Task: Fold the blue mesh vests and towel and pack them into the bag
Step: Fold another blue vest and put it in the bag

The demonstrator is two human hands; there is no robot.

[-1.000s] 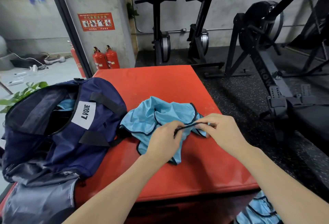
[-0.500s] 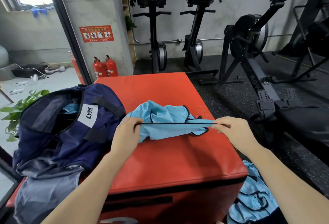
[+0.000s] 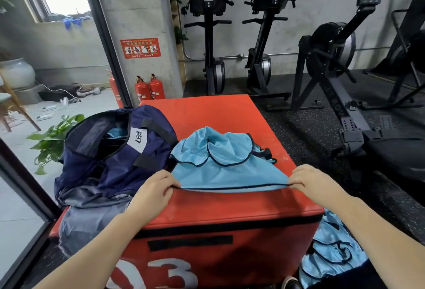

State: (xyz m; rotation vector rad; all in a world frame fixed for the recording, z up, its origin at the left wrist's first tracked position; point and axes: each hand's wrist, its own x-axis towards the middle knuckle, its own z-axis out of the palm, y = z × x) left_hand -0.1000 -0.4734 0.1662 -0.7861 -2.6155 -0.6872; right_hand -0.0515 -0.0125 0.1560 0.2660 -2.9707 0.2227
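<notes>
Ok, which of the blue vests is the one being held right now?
The vest spread on top of the red box, its dark-trimmed hem pinched by both hands. The other vests lie untouched on the floor by the box's right side.

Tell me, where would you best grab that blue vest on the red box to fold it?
By its near hem, from the front, one corner per hand. The blue vest has a straight dark-trimmed edge there, which the left hand and right hand pinch taut; its far side lies crumpled.

White label (image 3: 139, 141) on the navy bag (image 3: 110, 164) reads "LVQUE", perhaps; red box (image 3: 230, 238) front shows "03".
</notes>
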